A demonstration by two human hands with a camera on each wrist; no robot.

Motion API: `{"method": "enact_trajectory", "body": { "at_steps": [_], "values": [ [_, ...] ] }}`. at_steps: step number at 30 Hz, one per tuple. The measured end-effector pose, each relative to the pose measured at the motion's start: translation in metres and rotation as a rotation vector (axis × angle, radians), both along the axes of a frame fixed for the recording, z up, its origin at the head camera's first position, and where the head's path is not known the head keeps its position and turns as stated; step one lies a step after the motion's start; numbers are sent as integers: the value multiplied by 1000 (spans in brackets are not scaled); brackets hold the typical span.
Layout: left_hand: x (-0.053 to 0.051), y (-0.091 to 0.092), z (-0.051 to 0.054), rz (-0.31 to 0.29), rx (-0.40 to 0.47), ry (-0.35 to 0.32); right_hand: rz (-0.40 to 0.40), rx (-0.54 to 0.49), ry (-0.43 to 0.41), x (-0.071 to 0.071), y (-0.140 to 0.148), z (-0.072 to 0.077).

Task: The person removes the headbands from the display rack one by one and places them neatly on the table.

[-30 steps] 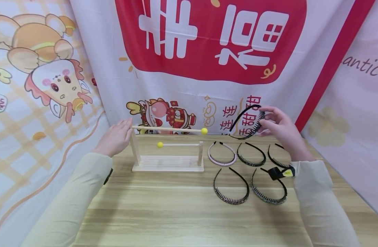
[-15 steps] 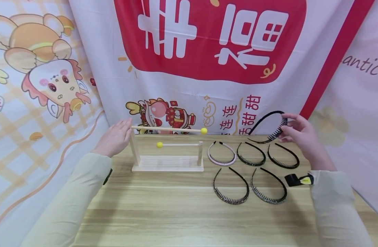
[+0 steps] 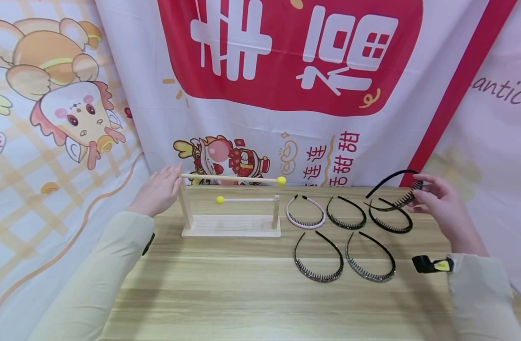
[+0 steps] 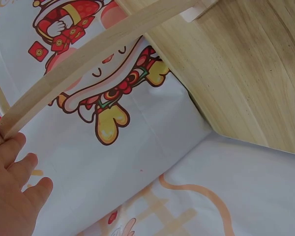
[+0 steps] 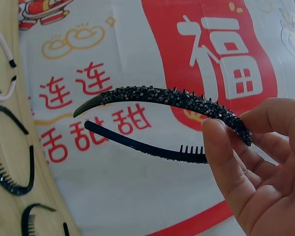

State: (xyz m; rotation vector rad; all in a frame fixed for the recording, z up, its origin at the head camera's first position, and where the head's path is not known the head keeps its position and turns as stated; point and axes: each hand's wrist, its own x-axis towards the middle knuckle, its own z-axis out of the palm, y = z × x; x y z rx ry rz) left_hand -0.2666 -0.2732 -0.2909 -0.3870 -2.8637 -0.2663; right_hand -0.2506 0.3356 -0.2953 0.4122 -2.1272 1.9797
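My right hand (image 3: 443, 206) pinches a black toothed headband (image 5: 172, 101) between thumb and fingers, held above the back right of the table. Dark glittering stones cover its outer band in the right wrist view. Below it lies another black headband (image 3: 391, 228), partly overlapped in the head view. My left hand (image 3: 159, 192) touches the upper left end of a pale wooden stand (image 3: 231, 227), its fingers fairly straight. The stand has two rods with yellow ball ends, an upper rod (image 3: 234, 178) and a lower rod (image 3: 249, 200).
Beside the stand lie a pink headband (image 3: 305, 224) and a black headband (image 3: 347, 224). Nearer the front are two glittery headbands, a left one (image 3: 320, 277) and a right one (image 3: 371, 275). A printed cloth (image 3: 294, 123) hangs behind the wooden table (image 3: 243, 293).
My right hand has carried the headband to the right and lower, from above the middle of the back row to over its right end. My left hand stays at the stand.
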Motion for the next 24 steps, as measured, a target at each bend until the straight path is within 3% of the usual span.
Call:
{"method": "enact_trajectory", "body": {
  "at_steps": [6, 24],
  "values": [
    [2, 1, 1, -3, 0, 14, 17, -26, -19, 5, 19, -12],
    [5, 1, 2, 5, -12, -5, -52, 117, -128, 16, 68, -56]
  ]
}}
